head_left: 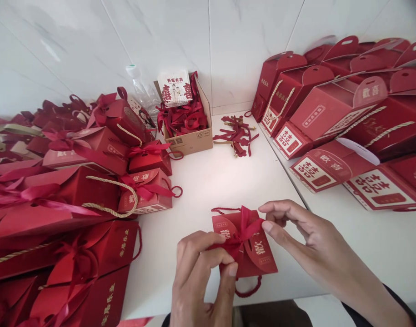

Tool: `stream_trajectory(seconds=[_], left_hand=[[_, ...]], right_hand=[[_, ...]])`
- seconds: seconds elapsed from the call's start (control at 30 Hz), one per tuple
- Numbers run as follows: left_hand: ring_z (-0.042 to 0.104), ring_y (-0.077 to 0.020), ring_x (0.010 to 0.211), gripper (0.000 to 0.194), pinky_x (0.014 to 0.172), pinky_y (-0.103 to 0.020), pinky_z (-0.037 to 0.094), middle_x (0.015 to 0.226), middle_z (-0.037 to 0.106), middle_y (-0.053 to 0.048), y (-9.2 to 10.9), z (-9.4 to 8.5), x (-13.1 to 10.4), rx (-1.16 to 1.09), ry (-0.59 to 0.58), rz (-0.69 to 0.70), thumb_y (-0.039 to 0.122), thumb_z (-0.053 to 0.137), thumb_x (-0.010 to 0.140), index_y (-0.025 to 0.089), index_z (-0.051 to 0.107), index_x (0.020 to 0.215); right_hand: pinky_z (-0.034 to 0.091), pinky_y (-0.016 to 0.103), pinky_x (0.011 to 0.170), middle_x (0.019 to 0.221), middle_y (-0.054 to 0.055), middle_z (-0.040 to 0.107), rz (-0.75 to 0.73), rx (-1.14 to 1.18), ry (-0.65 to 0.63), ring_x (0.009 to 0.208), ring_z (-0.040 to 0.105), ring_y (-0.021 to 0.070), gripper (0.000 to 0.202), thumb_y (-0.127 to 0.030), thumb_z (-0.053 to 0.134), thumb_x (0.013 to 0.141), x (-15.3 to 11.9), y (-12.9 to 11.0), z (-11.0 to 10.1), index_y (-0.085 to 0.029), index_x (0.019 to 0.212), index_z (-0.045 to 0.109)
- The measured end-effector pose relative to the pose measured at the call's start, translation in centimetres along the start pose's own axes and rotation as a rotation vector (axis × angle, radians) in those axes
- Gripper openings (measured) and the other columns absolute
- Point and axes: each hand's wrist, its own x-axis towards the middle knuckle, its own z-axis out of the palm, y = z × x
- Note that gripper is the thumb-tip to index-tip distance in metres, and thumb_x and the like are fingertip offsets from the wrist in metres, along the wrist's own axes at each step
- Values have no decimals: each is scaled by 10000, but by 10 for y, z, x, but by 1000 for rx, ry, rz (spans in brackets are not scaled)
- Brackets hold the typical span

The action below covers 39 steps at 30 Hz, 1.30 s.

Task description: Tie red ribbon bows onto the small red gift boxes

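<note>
A small red gift box (262,261) with a flap top and gold characters sits on the white tabletop in front of me. A red ribbon bow (243,229) is tied across its top, and dark red cord handles (248,290) stick out at two sides. My left hand (204,268) pinches the left part of the ribbon between thumb and fingers. On the other side, my right hand (303,236) has thumb and index finger apart, the thumb tip at the right loop of the bow. The left fingers hide part of the box's left side.
Bow-tied red boxes (92,190) crowd the left. Untied red boxes (333,113) stand in rows at right. Against the tiled wall, a cardboard box (194,143) holds ribbons and printed cards (176,87), with a clear plastic bottle (139,84) beside it. Loose ribbons (238,135) lie nearby.
</note>
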Motion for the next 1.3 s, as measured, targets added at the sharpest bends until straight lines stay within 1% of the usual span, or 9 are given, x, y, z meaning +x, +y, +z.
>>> stream_trajectory(seconds=[0.27, 0.5, 0.63, 0.73, 0.9, 1.07, 1.17, 1.23, 1.3], left_hand=[[577, -241, 1003, 188, 842, -377, 423, 1045, 640, -53, -2, -9, -2, -25, 63, -92, 94, 520, 969, 264, 569, 904], [578, -238, 1038, 189, 878, -376, 399, 1078, 637, -25, -1, -10, -1, -75, 106, -166, 129, 502, 966, 262, 534, 836], [589, -268, 1106, 109, 901, -397, 433, 1170, 637, -50, 2, -9, -2, -122, 59, -204, 203, 499, 961, 277, 572, 994], [608, -281, 1119, 166, 916, -412, 476, 1204, 638, -72, 2, -6, 0, -63, -23, -210, 260, 560, 963, 280, 615, 1119], [614, -249, 1104, 88, 913, -383, 504, 1160, 644, -56, -2, -1, 5, 19, -95, -198, 239, 593, 970, 279, 671, 977], [646, -230, 1119, 125, 904, -358, 538, 1165, 673, -63, -10, -3, 9, 24, -103, -165, 192, 570, 1002, 260, 663, 953], [637, -250, 1254, 102, 942, -379, 559, 1294, 676, -74, -16, -6, 11, 41, -143, -132, 195, 568, 1009, 264, 634, 974], [597, -265, 1362, 98, 983, -406, 560, 1386, 659, -74, -19, -7, 12, 38, -169, -145, 202, 562, 1019, 276, 613, 982], [568, -255, 1414, 108, 1017, -417, 554, 1434, 647, -52, -19, -7, 14, 18, -187, -184, 210, 545, 1035, 296, 591, 988]], right_hand=[[538, 336, 776, 898, 9, 708, 60, 4, 75, 847, 649, 215, 249, -514, 608, 977, -2, -3, 1, -299, 1049, 711], [549, 313, 658, 976, 31, 735, 58, -85, 24, 904, 693, 242, 242, -503, 605, 976, 1, 14, -6, -307, 1062, 718], [570, 330, 691, 1204, 56, 699, -65, -130, 143, 1057, 670, 267, 288, -560, 571, 1005, -1, 4, -2, -341, 1135, 705], [566, 416, 939, 1264, 57, 662, -241, -169, 122, 1212, 632, 280, 253, -500, 562, 1033, -2, -8, 3, -366, 1206, 689], [518, 452, 1067, 1367, 62, 609, -399, -251, 19, 1367, 544, 277, 197, -394, 588, 1036, 4, -19, 10, -370, 1205, 686], [552, 466, 1016, 1200, 79, 684, -365, -225, -13, 1277, 609, 281, 189, -345, 535, 1044, 9, -21, 10, -306, 941, 688], [629, 352, 759, 1215, 88, 677, -267, -162, -16, 1257, 619, 294, 171, -366, 549, 1021, 7, -20, 9, -306, 938, 685], [574, 252, 544, 1251, 90, 656, -170, -103, -14, 1249, 612, 296, 167, -396, 560, 1005, 5, -19, 10, -311, 923, 679], [536, 227, 493, 1251, 85, 647, -112, -66, 5, 1235, 605, 288, 173, -408, 563, 994, 3, -19, 11, -315, 896, 671]])
